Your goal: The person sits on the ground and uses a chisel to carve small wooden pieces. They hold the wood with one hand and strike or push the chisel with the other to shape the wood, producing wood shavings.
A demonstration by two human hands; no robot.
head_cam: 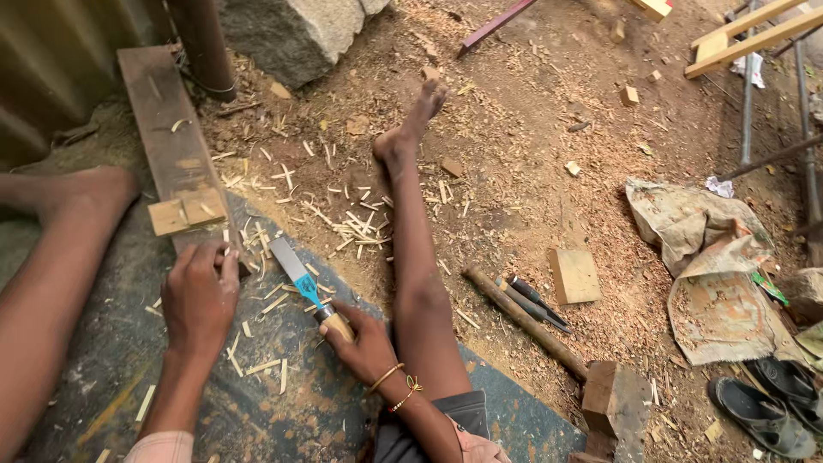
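Chisel with a flat steel blade and a wooden handle lies across the dark mat, blade tip pointing toward the plank at the mat's upper edge, and I see my right hand wrapped shut around its handle, fingers curled tight, with bangles at the wrist. My left hand presses down just beside the blade, its fingers bent and bunched against the near end of the long dark plank, holding nothing that I can make out. Two small pale wood blocks sit on the plank just above that hand. Light wood shavings are strewn over the mat's upper edge and the dirt beyond. My bare right leg stretches out across the sawdust, foot near the grey stone. To the right of the leg, well apart from the mat, lie a wooden mallet, two more chisels and a square pale block. Crumpled sacks and black sandals sit toward the right edge of the ground.
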